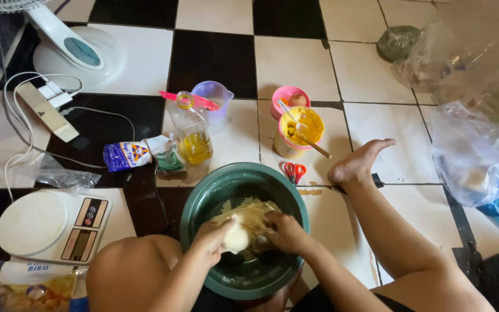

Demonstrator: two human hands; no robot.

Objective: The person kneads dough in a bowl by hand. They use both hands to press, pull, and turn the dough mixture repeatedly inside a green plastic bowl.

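Together left hand (212, 240) and right hand (284, 231) clutch dough (244, 225)

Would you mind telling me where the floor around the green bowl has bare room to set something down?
Free: the tiles right of the raised foot, up to the plastic bags. Also the tiles beyond the pink cup. Crowded: between the scale, oil bottle and scissors. Both hands fill the green bowl.

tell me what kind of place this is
Probably a home, with cooking done on the floor: checkered floor tiles, both hands kneading dough in a green bowl, a kitchen scale and an oil bottle alongside.
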